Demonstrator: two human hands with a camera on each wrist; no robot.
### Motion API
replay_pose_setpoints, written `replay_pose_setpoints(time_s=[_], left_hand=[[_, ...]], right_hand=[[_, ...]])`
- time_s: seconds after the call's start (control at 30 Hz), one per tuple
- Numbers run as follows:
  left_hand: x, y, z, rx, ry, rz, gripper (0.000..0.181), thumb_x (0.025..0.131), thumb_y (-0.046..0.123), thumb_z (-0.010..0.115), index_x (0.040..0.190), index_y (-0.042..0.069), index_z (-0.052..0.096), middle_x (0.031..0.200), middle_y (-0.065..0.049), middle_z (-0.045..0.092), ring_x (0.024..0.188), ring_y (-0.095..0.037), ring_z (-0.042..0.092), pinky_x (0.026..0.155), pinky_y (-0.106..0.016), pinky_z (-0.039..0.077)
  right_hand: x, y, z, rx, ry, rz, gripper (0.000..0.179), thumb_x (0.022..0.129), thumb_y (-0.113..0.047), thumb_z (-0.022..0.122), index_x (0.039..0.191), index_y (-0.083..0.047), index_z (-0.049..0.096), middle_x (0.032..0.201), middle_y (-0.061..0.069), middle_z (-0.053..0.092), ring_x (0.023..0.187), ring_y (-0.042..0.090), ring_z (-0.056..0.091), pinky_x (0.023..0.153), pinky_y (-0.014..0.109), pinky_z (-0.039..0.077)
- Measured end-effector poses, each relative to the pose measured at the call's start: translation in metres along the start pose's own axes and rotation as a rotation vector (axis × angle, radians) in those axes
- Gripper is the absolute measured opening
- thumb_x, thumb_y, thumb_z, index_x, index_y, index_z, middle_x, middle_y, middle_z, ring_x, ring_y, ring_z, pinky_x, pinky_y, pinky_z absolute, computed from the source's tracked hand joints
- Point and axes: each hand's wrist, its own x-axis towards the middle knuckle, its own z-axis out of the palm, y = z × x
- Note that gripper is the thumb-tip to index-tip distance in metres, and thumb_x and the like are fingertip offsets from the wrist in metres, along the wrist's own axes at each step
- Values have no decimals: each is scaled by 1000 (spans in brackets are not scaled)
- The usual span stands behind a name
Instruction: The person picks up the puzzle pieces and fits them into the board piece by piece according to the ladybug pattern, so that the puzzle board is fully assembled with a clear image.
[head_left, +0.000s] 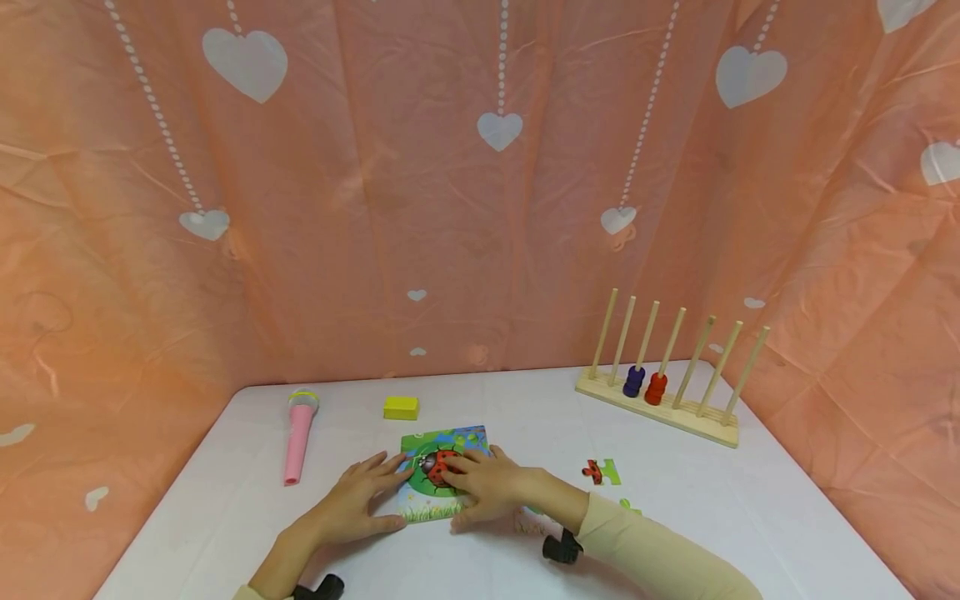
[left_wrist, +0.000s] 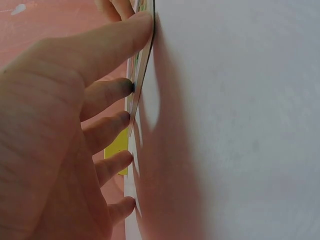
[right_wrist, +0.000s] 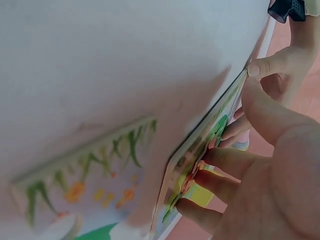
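Observation:
A square ladybug picture puzzle [head_left: 431,507] with a grassy lower border lies on the white table in front of me. My left hand [head_left: 352,498] is at its left side, fingers spread and thumb by the lower left corner. In the left wrist view, thumb and fingertips meet the edge of the puzzle [left_wrist: 143,65]. My right hand [head_left: 491,487] rests over the right half, fairly straight fingers touching the ladybug picture and hiding part of it. A loose puzzle piece with grass and flowers [right_wrist: 95,187] lies beside the puzzle in the right wrist view, partly under my right forearm.
Right of my forearm lie a red and green puzzle piece [head_left: 602,472] and a green piece [head_left: 628,505]. A yellow block [head_left: 401,407] sits behind the puzzle, a pink toy microphone [head_left: 300,437] at left. A wooden peg stand [head_left: 660,407] with purple and red beads stands back right.

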Motion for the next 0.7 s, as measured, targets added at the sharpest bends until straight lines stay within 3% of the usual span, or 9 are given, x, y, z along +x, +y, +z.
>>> replay_pose_setpoints(time_s=[0.3, 0.47, 0.6, 0.7], left_hand=[[-1, 1, -1, 9, 13, 6, 74, 85, 47, 75, 139, 1, 56, 152, -22, 43, 136, -56, 33, 101, -78, 25], [-2, 2, 0, 12, 12, 3, 76, 84, 48, 75, 140, -1, 55, 151, -22, 43, 136, -55, 33, 102, -77, 25], [-2, 3, -1, 11, 11, 0, 78, 84, 48, 75, 141, -1, 53, 151, -21, 43, 137, -55, 33, 103, -77, 24], [-2, 3, -2, 8, 14, -7, 79, 84, 48, 75, 141, -1, 53, 152, -21, 43, 138, -54, 32, 103, -77, 24]], right_hand=[[-6, 0, 2, 80, -8, 0, 82, 91, -62, 59, 157, -20, 34, 164, -2, 23, 150, 29, 20, 114, 64, 22], [-7, 13, 1, 208, 45, -56, 76, 96, -54, 57, 157, -16, 32, 165, 4, 21, 151, 27, 19, 114, 66, 17], [-16, 32, -5, 287, 127, -90, 65, 99, -41, 60, 153, -9, 40, 161, 12, 31, 148, 31, 27, 113, 68, 18], [-31, 55, -12, 317, 177, -87, 54, 96, -26, 67, 142, -2, 52, 147, 16, 49, 138, 34, 42, 110, 64, 30]])
